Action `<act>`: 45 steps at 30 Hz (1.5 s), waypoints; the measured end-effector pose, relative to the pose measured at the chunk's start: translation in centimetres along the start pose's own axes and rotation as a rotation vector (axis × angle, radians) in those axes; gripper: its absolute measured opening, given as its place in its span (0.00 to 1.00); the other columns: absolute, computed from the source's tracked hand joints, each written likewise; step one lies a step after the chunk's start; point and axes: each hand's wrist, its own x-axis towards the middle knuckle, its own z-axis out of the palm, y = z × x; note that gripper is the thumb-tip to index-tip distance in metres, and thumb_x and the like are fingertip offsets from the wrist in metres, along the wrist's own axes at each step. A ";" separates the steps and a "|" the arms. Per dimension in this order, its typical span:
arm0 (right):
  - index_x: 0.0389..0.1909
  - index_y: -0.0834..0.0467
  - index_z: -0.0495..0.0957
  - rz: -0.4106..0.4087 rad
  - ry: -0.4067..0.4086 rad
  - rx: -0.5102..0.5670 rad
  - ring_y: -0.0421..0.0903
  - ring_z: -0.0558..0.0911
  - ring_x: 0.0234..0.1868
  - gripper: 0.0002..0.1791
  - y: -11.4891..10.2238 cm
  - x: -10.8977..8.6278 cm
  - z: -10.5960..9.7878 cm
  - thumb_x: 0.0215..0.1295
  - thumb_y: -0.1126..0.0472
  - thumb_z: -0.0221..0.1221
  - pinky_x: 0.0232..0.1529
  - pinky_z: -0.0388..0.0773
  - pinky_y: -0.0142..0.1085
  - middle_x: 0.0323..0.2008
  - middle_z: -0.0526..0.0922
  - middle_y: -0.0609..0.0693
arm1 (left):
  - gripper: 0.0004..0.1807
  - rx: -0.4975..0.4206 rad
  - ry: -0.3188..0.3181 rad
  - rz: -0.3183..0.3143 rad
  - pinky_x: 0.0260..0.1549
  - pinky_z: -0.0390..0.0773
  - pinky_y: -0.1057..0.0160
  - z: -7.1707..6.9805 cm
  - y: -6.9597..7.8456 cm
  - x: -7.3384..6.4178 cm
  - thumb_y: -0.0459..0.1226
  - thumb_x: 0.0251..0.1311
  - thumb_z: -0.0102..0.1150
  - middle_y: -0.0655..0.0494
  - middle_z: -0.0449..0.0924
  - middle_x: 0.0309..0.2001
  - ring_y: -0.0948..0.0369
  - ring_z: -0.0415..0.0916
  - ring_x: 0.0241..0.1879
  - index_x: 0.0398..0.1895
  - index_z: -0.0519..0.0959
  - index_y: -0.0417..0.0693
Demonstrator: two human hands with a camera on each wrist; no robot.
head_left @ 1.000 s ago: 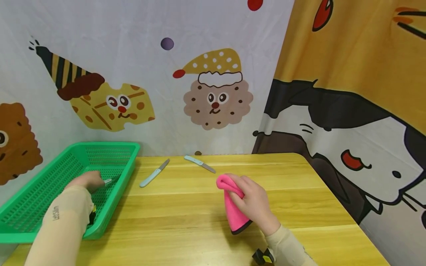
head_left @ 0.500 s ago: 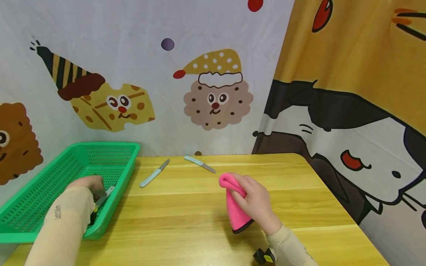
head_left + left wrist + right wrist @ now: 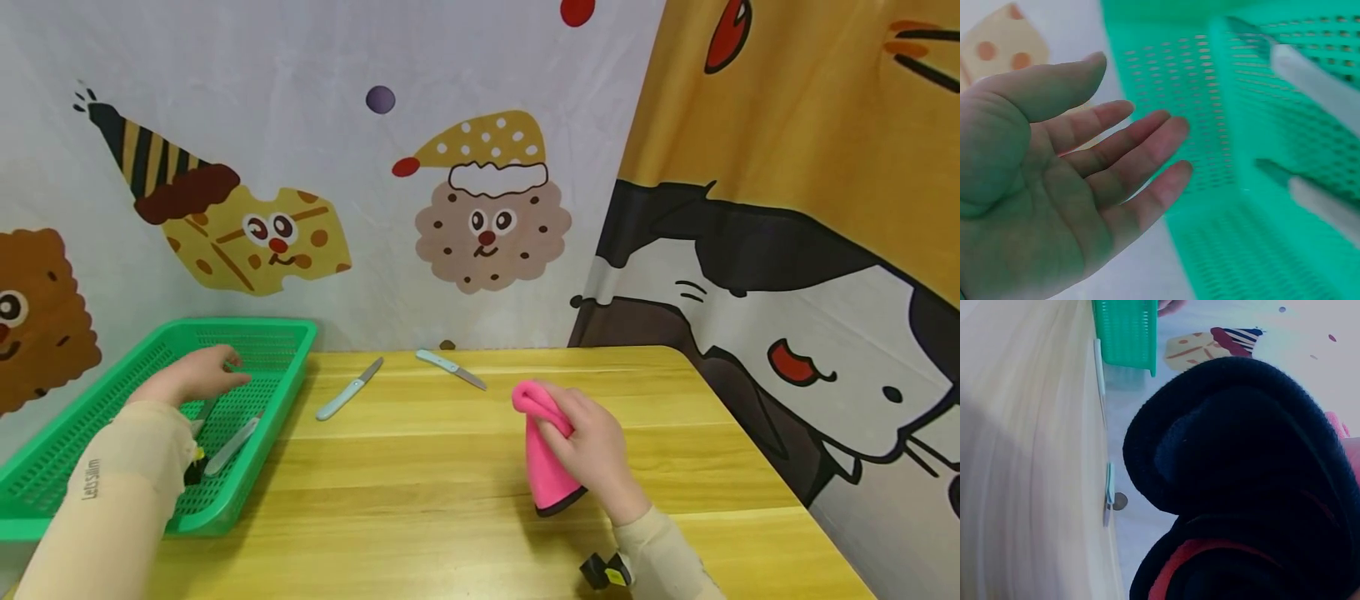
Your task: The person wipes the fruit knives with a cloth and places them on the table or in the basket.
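Observation:
My left hand (image 3: pixel 191 375) hovers over the green plastic basket (image 3: pixel 279 407), its fingers loosely extended and holding nothing; the left wrist view shows the bare palm. Below it, two knives lie in the basket: one knife (image 3: pixel 232 447) by the right wall, the other partly hidden by my hand and sleeve. Their pale handles also appear in the left wrist view, as knife (image 3: pixel 1316 81) and knife (image 3: pixel 1322 206). My right hand (image 3: pixel 596 450) grips a folded pink cloth (image 3: pixel 547 471) with black edging above the table. In the right wrist view the cloth looks mostly dark (image 3: pixel 1241 444).
Two more small knives with light blue handles lie on the wooden table (image 3: pixel 420 500): the left knife (image 3: pixel 341 400) near the basket, the right knife (image 3: pixel 442 363) near the back edge. A cartoon-printed curtain (image 3: pixel 337 142) hangs right behind the table.
My left hand has let go of a knife by the basket's right wall and risen, its fingers spreading. My right hand, still gripping the cloth, has shifted slightly right and up.

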 end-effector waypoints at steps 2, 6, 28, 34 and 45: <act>0.53 0.52 0.82 0.008 0.004 -0.002 0.39 0.73 0.25 0.24 0.2 0.1 -0.2 0.53 0.63 0.70 0.21 0.70 0.34 0.30 0.81 0.47 | 0.31 0.013 0.047 0.023 0.42 0.76 0.39 -0.8 1.0 -0.3 0.40 0.72 0.53 0.18 0.65 0.56 0.30 0.71 0.50 0.60 0.61 0.16; 0.55 0.53 0.82 0.037 0.005 -0.008 0.43 0.78 0.29 0.25 0.3 0.3 -0.7 0.53 0.63 0.71 0.24 0.74 0.38 0.35 0.84 0.50 | 0.35 0.015 0.125 0.043 0.44 0.75 0.38 -2.1 3.1 -0.9 0.45 0.73 0.51 0.20 0.67 0.56 0.30 0.70 0.52 0.64 0.59 0.19; 0.57 0.53 0.81 0.081 0.034 0.051 0.43 0.77 0.32 0.25 -0.8 2.2 0.1 0.56 0.62 0.70 0.26 0.75 0.39 0.42 0.85 0.50 | 0.32 -0.073 0.224 0.249 0.53 0.71 0.37 -0.2 14.4 -0.9 0.42 0.72 0.53 0.25 0.67 0.60 0.34 0.68 0.58 0.67 0.60 0.23; 0.57 0.52 0.81 0.121 0.050 0.066 0.43 0.75 0.29 0.24 -1.1 2.8 0.2 0.57 0.61 0.70 0.25 0.73 0.39 0.38 0.84 0.51 | 0.32 -0.110 0.237 0.215 0.54 0.71 0.37 3.1 15.0 0.7 0.40 0.72 0.53 0.26 0.67 0.62 0.34 0.68 0.59 0.67 0.60 0.24; 0.55 0.53 0.81 0.176 0.109 0.110 0.43 0.71 0.27 0.22 -0.9 3.7 0.6 0.58 0.64 0.69 0.24 0.69 0.39 0.34 0.82 0.52 | 0.31 -0.082 0.318 0.137 0.55 0.70 0.37 8.4 13.8 5.4 0.40 0.71 0.53 0.23 0.68 0.60 0.32 0.68 0.58 0.64 0.63 0.20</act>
